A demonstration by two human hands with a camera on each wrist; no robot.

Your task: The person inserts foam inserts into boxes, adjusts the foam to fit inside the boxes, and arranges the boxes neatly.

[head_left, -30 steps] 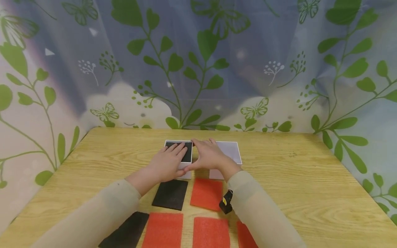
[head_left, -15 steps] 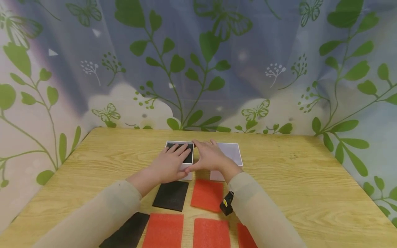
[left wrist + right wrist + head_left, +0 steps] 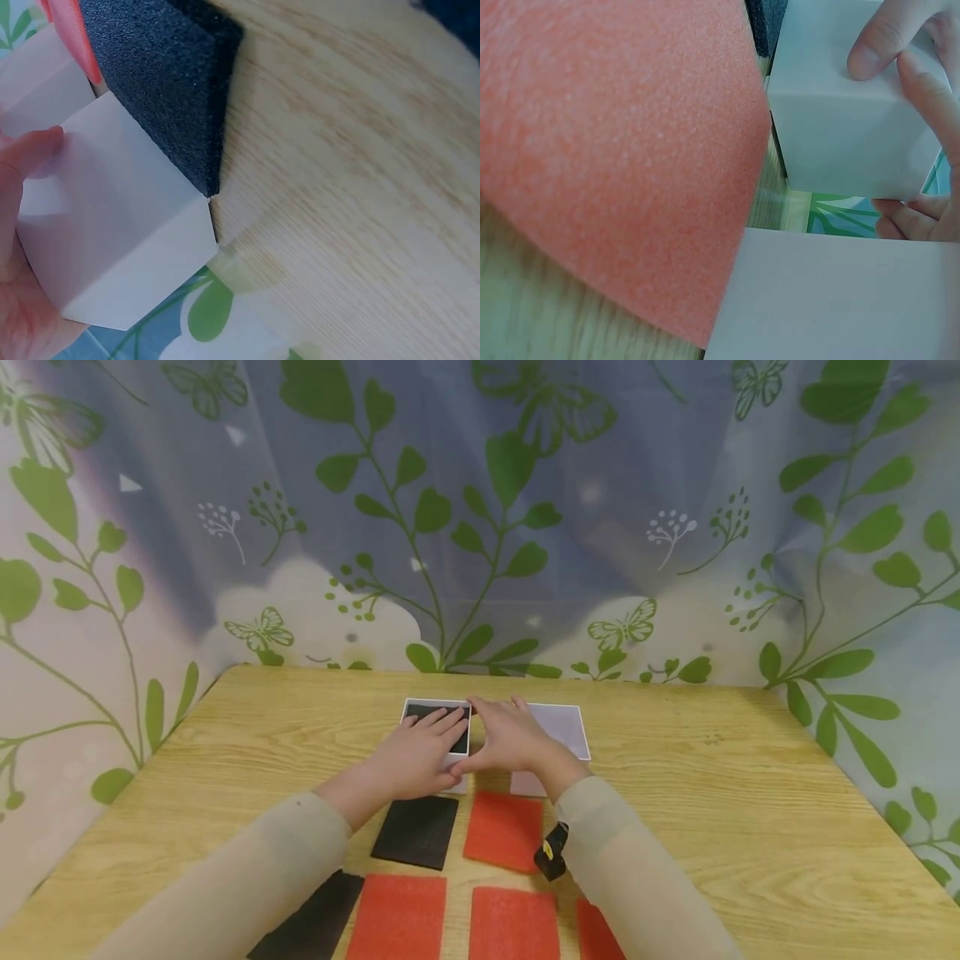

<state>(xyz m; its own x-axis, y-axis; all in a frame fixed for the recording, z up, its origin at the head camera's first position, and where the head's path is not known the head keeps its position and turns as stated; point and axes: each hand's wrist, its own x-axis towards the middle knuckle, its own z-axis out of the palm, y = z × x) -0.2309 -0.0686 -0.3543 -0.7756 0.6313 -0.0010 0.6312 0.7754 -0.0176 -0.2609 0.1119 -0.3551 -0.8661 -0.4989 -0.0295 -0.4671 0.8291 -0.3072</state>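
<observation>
White card walls make up the left-hand box [image 3: 127, 195], which stands on the wooden table [image 3: 712, 827] with a black foam sheet [image 3: 459, 746] lying inside its rim. The person's left hand [image 3: 418, 758] lies flat over that sheet, fingers extended and slightly spread, while its thumb presses on the outside of the box's near wall. The right hand [image 3: 514, 740] grips the box from its right side, fingers curled at the far right corner and thumb at the near right corner, so that the two thumbs come close together (whether they touch is hard to tell). Just beyond the right hand, to the right of the box and a little apart from it, stands a second white box [image 3: 564, 728], pale inside. Directly in front of the left-hand box, on the person's side, lies a second black sheet [image 3: 415, 832]; to the right of that, in front of the gap between the boxes, is a red foam sheet [image 3: 502, 832]. Farther in front of the box runs another row: a third black sheet [image 3: 318, 922], partly covered by the left sleeve [image 3: 240, 877], then two red squares [image 3: 397, 918], then another red piece [image 3: 597, 935], partly hidden by the right sleeve [image 3: 637, 877]. A black strap [image 3: 552, 853] with a yellow mark shows at the right wrist. Behind the box, past the table's far edge, hangs a curtain [image 3: 465, 527] printed with green leaves and butterflies.
</observation>
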